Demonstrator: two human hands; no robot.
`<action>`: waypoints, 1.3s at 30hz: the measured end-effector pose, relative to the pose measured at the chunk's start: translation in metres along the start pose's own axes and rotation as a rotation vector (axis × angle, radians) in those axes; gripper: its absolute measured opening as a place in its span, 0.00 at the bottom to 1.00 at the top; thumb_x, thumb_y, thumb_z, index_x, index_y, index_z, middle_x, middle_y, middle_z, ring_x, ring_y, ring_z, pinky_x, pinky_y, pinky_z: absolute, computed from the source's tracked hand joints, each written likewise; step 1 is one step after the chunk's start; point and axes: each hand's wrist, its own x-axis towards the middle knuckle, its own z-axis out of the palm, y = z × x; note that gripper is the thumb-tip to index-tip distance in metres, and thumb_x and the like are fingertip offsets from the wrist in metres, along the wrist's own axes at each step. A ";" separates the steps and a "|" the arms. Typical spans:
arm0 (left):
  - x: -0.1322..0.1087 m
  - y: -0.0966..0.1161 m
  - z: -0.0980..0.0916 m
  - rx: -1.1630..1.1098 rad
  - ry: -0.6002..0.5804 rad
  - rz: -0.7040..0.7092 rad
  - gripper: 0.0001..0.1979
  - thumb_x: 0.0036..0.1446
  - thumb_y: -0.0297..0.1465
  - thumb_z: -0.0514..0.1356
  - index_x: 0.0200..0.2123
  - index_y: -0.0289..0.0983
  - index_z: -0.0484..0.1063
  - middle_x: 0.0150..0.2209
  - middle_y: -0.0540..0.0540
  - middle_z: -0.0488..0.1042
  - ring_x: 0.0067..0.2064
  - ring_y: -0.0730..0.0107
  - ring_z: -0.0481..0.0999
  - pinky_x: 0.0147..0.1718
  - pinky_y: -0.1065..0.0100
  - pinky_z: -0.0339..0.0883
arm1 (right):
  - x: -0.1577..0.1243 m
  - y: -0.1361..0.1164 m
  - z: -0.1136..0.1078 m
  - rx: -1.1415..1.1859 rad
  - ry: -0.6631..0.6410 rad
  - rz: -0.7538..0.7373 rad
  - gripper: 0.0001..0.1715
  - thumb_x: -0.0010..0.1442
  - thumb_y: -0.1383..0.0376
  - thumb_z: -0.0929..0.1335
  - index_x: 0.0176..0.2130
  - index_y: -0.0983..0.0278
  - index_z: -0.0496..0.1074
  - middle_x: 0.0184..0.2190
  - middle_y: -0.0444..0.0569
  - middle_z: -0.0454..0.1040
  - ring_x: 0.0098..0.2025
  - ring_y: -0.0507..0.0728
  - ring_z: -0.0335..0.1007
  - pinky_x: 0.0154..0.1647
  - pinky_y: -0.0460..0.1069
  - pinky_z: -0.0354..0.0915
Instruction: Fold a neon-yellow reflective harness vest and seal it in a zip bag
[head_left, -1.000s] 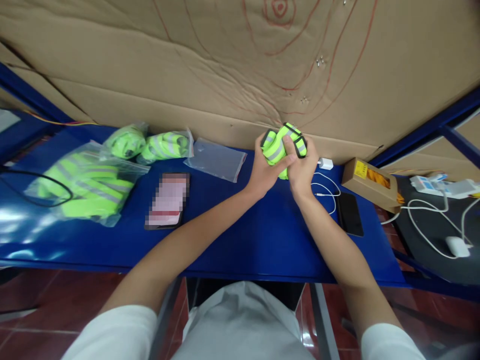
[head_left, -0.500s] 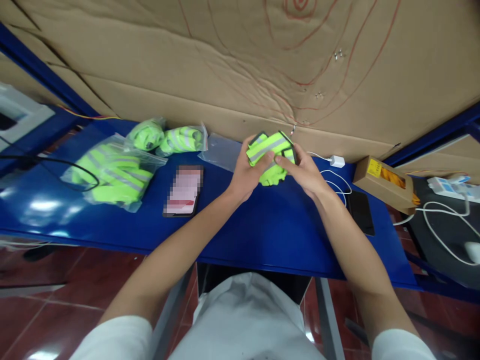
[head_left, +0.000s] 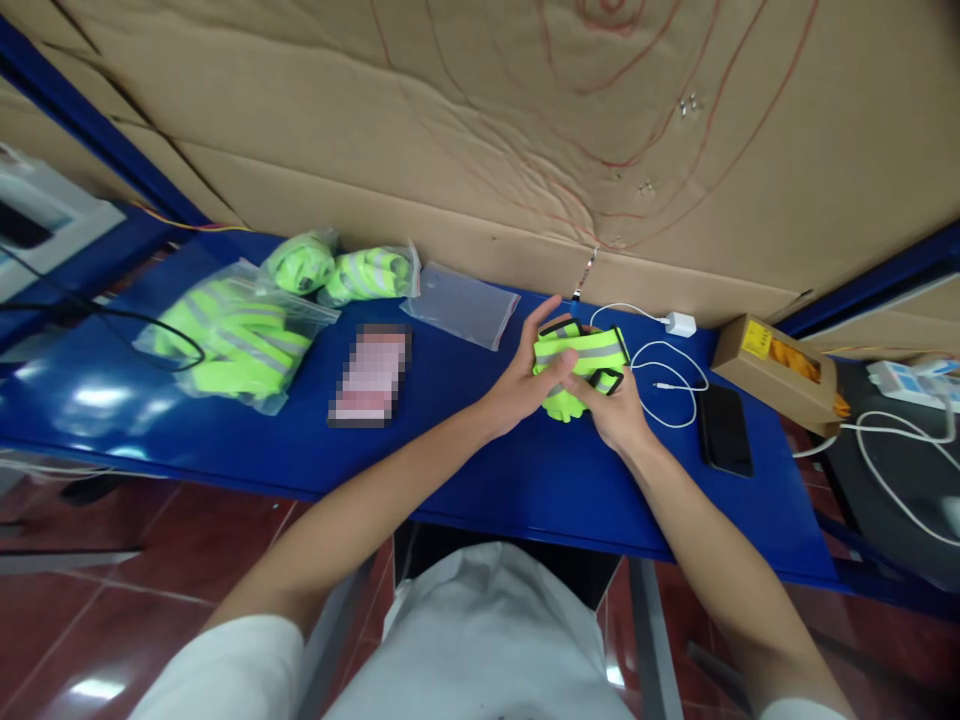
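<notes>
The yellow label on the cardboard box was too small to read. Three bagged vests lay toward the bench's left end, with one empty zip bag and two phones. One folded reflective vest lay near the back edge, clasped between the left hand and the right hand.

A neon-yellow folded vest banded in grey and edged in black is seen on a glossy blue desk, beside a white cable
</notes>
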 end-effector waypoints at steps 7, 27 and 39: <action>0.020 0.013 -0.031 0.446 0.081 -0.052 0.36 0.70 0.57 0.38 0.70 0.42 0.54 0.68 0.34 0.63 0.68 0.52 0.66 0.62 0.50 0.66 | 0.009 -0.018 -0.010 0.025 0.150 -0.002 0.33 0.50 0.57 0.80 0.54 0.59 0.74 0.44 0.48 0.83 0.50 0.62 0.81 0.54 0.58 0.76; -0.001 0.015 -0.032 0.885 -0.123 -0.292 0.16 0.62 0.33 0.57 0.23 0.36 0.75 0.30 0.49 0.77 0.30 0.73 0.74 0.33 0.70 0.62 | 0.000 -0.004 -0.024 0.064 0.293 0.154 0.29 0.48 0.56 0.81 0.48 0.63 0.78 0.45 0.52 0.83 0.44 0.63 0.82 0.46 0.57 0.77; 0.000 0.021 -0.039 0.638 -0.035 -0.283 0.09 0.57 0.32 0.60 0.41 0.38 0.72 0.26 0.53 0.76 0.27 0.73 0.73 0.30 0.71 0.64 | -0.002 -0.035 -0.066 -0.197 -0.289 0.149 0.36 0.49 0.60 0.81 0.56 0.59 0.76 0.52 0.49 0.81 0.49 0.63 0.81 0.51 0.56 0.77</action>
